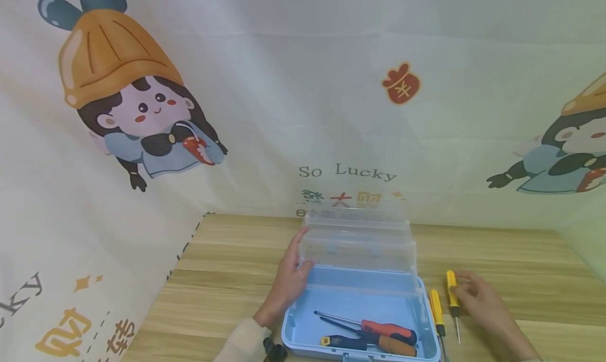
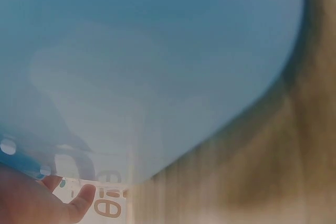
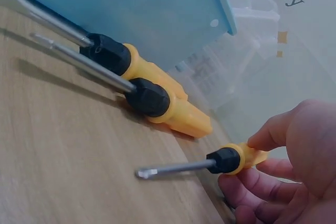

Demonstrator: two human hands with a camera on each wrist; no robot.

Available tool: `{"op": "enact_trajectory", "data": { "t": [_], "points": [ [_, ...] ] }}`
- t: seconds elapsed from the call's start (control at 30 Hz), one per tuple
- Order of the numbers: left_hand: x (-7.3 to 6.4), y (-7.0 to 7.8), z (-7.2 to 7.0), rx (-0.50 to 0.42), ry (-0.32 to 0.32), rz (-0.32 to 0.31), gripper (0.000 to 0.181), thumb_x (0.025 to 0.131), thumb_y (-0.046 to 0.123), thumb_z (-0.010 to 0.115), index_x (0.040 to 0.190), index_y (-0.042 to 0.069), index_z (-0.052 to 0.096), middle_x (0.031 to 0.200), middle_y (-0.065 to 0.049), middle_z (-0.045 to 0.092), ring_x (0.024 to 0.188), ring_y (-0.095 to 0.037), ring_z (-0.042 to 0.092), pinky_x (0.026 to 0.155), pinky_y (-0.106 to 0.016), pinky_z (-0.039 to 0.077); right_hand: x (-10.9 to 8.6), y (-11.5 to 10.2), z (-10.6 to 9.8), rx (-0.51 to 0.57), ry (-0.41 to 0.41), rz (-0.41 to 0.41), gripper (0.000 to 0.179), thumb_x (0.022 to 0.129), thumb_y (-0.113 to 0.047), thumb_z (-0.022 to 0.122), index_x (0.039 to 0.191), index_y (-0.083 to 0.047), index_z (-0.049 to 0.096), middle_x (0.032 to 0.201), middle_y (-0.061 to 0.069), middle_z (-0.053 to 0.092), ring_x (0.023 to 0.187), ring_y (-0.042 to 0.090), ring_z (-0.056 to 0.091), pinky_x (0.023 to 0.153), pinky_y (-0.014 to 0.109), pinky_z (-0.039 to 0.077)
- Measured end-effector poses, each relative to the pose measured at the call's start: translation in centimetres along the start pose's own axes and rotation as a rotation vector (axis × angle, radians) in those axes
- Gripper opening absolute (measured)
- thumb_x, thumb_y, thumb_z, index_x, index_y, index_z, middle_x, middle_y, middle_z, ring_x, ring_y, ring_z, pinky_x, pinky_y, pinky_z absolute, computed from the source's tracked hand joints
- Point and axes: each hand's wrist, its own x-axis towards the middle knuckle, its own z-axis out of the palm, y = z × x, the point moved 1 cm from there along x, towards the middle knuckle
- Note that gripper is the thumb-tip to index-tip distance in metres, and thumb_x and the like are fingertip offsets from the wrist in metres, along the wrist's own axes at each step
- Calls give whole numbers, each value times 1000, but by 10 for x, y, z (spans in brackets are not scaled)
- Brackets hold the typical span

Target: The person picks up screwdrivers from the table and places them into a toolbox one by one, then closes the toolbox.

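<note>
A light blue toolbox [image 1: 326, 304] stands on the table with its clear plastic lid [image 1: 357, 254] raised at the back. At the lid's left edge my left hand [image 1: 289, 278] holds on, thumb in front and index finger reaching up along the side. My right hand [image 1: 480, 299] pinches the yellow handle of a screwdriver [image 3: 226, 160] to the right of the box, its metal shaft pointing toward me. Between that hand and the box, two more yellow-handled screwdrivers [image 3: 181, 114] lie side by side; they overlap in the head view.
Inside the box, near its front wall, lie a red-and-black screwdriver [image 1: 385, 329], one with an orange-brown handle [image 1: 397, 346] and a dark-handled tool with a yellow end [image 1: 345, 342]. A printed cloth [image 1: 265, 114] hangs behind the wooden table [image 1: 227, 278]. A small black object [image 1: 273, 350] is near my left sleeve.
</note>
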Motion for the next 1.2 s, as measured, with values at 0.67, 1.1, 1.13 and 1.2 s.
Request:
{"op": "enact_trajectory", "data": {
  "t": [0.67,1.1,1.13,1.2],
  "points": [
    [-1,3,-1,29,-2,3,67,96,-1,48,156,17,26,159,-13,31,136,-38,44,107,-57,42,0,-2,-4,-17,-2,-23,51,103,-28,50,144,1,40,105,15,66,119,51,53,86,50,54],
    [9,-31,2,33,13,13,71,96,0,49,156,28,24,162,-5,28,142,-38,37,110,-60,37,0,-8,-4,-26,24,-69,49,103,-28,50,143,-1,43,101,12,65,121,53,52,88,58,51],
    [9,-33,2,33,13,15,71,96,1,49,156,30,25,161,-3,28,142,-37,37,110,-59,37,0,-8,-4,-24,24,-70,49,103,-28,50,143,-1,43,100,11,65,119,52,53,86,54,52],
    [9,-35,2,33,12,21,71,96,1,49,155,32,25,161,-1,29,141,-36,38,110,-58,38,1,-9,-4,-21,26,-73,49,103,-28,50,143,0,43,99,11,64,118,49,54,84,48,52]
  ]
}}
